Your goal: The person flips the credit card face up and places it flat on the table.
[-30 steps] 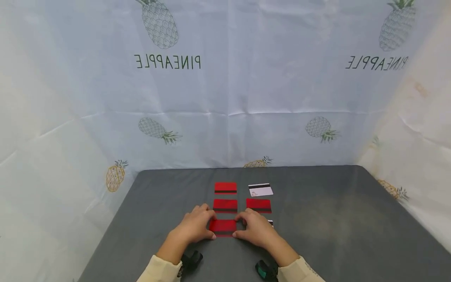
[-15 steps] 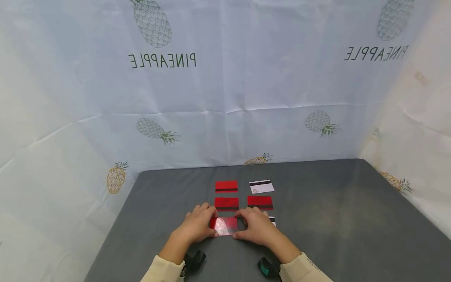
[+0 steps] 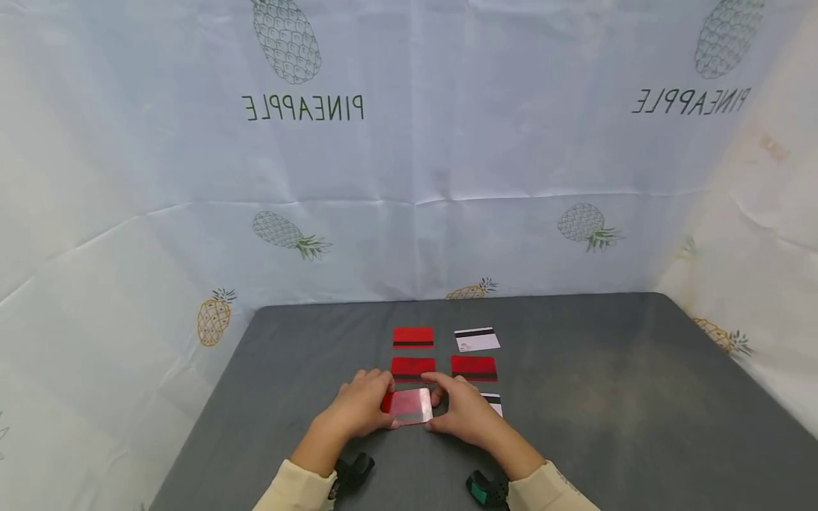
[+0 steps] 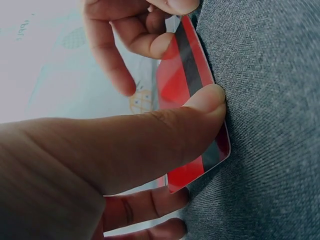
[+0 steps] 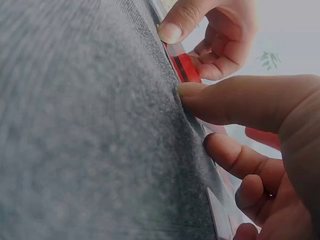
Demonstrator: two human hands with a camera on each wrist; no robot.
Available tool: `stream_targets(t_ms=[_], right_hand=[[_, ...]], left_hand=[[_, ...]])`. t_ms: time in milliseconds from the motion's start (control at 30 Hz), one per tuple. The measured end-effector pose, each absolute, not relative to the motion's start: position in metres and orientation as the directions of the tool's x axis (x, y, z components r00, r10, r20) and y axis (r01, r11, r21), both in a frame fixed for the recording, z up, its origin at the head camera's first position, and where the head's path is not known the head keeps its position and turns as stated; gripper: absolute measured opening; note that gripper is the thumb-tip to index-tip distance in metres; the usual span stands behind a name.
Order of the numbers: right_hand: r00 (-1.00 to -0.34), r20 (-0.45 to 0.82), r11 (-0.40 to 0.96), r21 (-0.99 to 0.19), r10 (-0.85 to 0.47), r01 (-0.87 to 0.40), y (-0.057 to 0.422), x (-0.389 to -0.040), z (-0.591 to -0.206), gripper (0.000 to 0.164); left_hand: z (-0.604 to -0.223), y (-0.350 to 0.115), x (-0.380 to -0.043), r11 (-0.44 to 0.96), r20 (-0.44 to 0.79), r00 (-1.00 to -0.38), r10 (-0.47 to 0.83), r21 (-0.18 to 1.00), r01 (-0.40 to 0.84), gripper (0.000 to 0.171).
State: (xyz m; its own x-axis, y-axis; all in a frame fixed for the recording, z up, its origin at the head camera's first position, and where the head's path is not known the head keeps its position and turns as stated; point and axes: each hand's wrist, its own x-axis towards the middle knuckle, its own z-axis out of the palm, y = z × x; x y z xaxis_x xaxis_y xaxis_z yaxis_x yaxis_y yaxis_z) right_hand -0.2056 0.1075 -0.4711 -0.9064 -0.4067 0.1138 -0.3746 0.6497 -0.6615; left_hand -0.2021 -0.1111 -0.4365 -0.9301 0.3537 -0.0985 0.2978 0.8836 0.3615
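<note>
the left hand (image 3: 359, 404) pinches the left end of the near red card (image 3: 410, 407), thumb on its near edge, fingers at its far edge. the right hand (image 3: 465, 413) curves about the card's right end, thumb by the near corner and index finger apart beyond the far one; whether it grips, i cannot tell. the card sits between both hands, nearest in the left column, with pale glare across it; beyond it lie the middle red card (image 3: 409, 366) and the far red card (image 3: 412, 336). in the right column are the far white card (image 3: 478, 343), the right red card (image 3: 473, 366) and the near white card (image 3: 494, 405), partly covered by the right hand. these lie on the grey table (image 3: 575, 383), before a pineapple-print cloth (image 3: 486, 156); cream sleeves (image 3: 297, 487) show at the near side
</note>
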Motion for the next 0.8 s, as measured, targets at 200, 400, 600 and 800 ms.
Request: stream_targets(t_ms=[200, 400, 600, 800], right_hand=[[-0.889, 0.128, 0.634, -0.657, -0.440, -0.409, 0.107, -0.207, -0.474, 0.072], [-0.887, 0.148, 0.634, -0.649, -0.438, -0.421, 0.109, -0.211, -0.477, 0.063], [-0.899, 0.116, 0.568, -0.739, -0.423, -0.363, 0.112, -0.215, -0.480, 0.055], [-0.928, 0.070, 0.477, -0.842, -0.365, -0.251, 0.116, -0.218, -0.482, 0.055]], left_hand=[[-0.435, -0.111, -0.203, 0.885, -0.116, -0.925, 0.361, 0.354, 0.301, 0.044], [-0.436, -0.113, -0.204, 0.868, -0.091, -0.917, 0.389, 0.370, 0.331, 0.042], [-0.442, -0.115, -0.209, 0.845, -0.070, -0.912, 0.405, 0.410, 0.344, 0.045], [-0.459, -0.122, -0.220, 0.714, -0.023, -0.900, 0.435, 0.619, 0.329, 0.057]])
